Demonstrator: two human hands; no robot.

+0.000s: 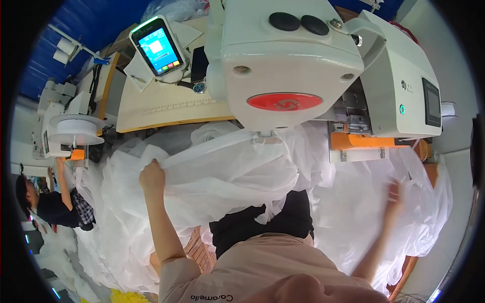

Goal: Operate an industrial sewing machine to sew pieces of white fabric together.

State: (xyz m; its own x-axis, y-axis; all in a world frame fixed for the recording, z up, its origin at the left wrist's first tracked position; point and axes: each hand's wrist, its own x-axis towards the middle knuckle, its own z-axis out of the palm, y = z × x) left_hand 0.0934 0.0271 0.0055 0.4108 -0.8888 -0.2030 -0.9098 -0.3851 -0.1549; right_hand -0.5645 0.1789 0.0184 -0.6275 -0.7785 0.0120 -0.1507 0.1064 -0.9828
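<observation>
head view: the left grip (152,174) was closed on an edge of the white cloth (202,182), which spread across the middle, its straight band running up to the underside of the machine (288,65). the right grip (393,197) was blurred against white cloth at the right, and whether it was wide or holding any could not be told. left of the machine stood the table (151,96), with a lit screen (159,46) and a watch (200,88) on it. farther left, a co-worker (54,208) was near a white spool (76,126).
</observation>
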